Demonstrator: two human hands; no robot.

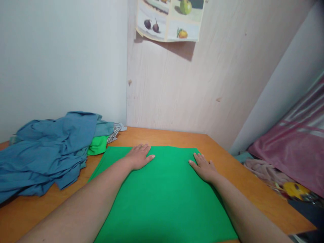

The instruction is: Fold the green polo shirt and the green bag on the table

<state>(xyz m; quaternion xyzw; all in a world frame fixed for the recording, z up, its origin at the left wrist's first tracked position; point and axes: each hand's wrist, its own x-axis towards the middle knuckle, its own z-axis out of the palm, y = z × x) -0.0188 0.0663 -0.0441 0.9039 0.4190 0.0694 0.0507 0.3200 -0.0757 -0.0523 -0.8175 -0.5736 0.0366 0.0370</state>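
A green cloth [167,199] lies flat and smooth on the wooden table, its far edge nearly straight. My left hand [138,157] rests palm down near the cloth's far left part, thumb out to the side. Close to the far right corner, my right hand [204,167] is pressed on the cloth with its fingers stretched out. Neither hand grips anything. My forearms cover parts of the cloth's left and right edges.
A heap of blue cloth [55,145] lies on the left of the table [227,168], with a bright green piece [98,145] and a striped piece [115,131] beside it. Fruit pictures [169,20] hang on the wall behind. Pink fabric [288,148] hangs beyond the table's right edge.
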